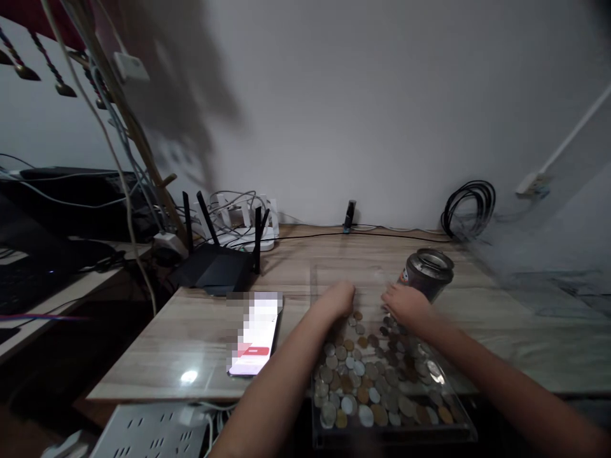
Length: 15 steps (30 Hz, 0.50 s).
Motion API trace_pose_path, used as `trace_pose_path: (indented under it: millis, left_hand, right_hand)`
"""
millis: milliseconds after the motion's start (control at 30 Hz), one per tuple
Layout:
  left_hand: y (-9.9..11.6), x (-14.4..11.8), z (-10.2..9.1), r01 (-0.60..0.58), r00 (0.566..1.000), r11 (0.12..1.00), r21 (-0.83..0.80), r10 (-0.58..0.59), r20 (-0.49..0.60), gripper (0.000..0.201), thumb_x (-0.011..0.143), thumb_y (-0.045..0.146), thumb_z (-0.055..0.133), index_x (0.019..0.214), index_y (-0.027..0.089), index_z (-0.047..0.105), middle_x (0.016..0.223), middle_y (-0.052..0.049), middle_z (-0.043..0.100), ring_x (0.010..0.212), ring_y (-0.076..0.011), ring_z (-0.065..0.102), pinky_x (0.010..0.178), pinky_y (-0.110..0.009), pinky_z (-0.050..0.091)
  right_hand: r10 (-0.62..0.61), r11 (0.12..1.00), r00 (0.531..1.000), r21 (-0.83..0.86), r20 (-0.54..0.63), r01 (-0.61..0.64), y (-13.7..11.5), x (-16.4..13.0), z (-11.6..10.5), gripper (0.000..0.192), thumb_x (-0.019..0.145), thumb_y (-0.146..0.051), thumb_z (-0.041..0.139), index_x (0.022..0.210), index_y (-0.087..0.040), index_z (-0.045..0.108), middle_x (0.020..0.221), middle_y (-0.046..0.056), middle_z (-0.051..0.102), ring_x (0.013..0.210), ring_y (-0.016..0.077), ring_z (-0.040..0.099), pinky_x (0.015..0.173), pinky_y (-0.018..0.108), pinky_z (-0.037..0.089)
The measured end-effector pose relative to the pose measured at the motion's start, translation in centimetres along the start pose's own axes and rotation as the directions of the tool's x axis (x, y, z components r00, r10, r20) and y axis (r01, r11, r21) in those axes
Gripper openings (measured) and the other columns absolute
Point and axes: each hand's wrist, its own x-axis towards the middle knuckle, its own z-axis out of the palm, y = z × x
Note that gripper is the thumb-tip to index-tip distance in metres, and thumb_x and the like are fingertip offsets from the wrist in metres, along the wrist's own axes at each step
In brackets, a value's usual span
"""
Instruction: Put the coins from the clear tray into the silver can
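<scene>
Seemingly early on, the coins [367, 375] mostly lie in the clear tray [329, 280], nearly all left to handle, while left hand [340, 299] and right hand [405, 304] rest at its far end beside the tin can [427, 272], grips indiscernible.

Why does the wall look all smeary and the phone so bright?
In the head view, the wall and the edges smear from motion blur; the phone screen glows and is partly pixelated; a light glints on the table; the coins stay fairly sharp.
</scene>
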Motion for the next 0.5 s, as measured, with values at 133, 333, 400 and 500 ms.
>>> trace_pose_path:
  millis: [133, 333, 400, 500]
  left_hand:
    - [0.3, 0.3, 0.3, -0.039, 0.997, 0.998, 0.049, 0.042, -0.062, 0.024, 0.069, 0.005, 0.050, 0.088, 0.011, 0.064, 0.093, -0.016, 0.063, 0.090, -0.0237, 0.058, 0.080, -0.031, 0.043]
    - [0.7, 0.6, 0.8, -0.050, 0.996, 0.997, 0.054, 0.054, -0.068, 0.018, 0.070, 0.008, 0.055, 0.086, 0.008, 0.063, 0.091, -0.019, 0.062, 0.093, -0.0271, 0.057, 0.082, -0.034, 0.042]
    - [0.6, 0.6, 0.8, -0.040, 0.996, 0.998, 0.057, 0.044, -0.082, 0.020, 0.073, 0.009, 0.051, 0.089, 0.008, 0.063, 0.093, -0.019, 0.061, 0.093, -0.0268, 0.057, 0.080, -0.034, 0.042]
    - [0.3, 0.7, 0.7, -0.020, 0.993, 0.998, 0.062, 0.027, -0.115, 0.022, 0.076, 0.015, 0.049, 0.092, 0.009, 0.062, 0.095, -0.018, 0.060, 0.092, -0.0251, 0.058, 0.078, -0.032, 0.044]
  right_hand:
    - [-0.075, 0.995, 0.995, -0.058, 0.063, 0.079, -0.5, 0.3, 3.2, 0.020, 0.076, -0.009, 0.045, 0.082, -0.014, 0.063, 0.083, 0.011, 0.065, 0.079, 0.0206, 0.058, 0.070, 0.031, 0.036]
    - [-0.071, 0.989, 0.991, -0.125, 0.109, 0.085, -1.4, 0.3, 3.2, 0.023, 0.072, -0.002, 0.043, 0.078, -0.012, 0.063, 0.076, 0.014, 0.065, 0.070, 0.0208, 0.059, 0.063, 0.030, 0.036]
    - [-0.094, 0.984, 0.991, -0.144, 0.098, 0.108, -1.7, 0.6, 3.2, 0.023, 0.072, -0.002, 0.043, 0.077, -0.011, 0.063, 0.076, 0.015, 0.064, 0.070, 0.0216, 0.059, 0.064, 0.031, 0.036]
    - [-0.115, 0.983, 0.991, -0.134, 0.072, 0.124, -1.5, 0.5, 2.5, 0.023, 0.070, -0.001, 0.043, 0.076, -0.011, 0.064, 0.075, 0.014, 0.064, 0.070, 0.0217, 0.058, 0.065, 0.031, 0.037]
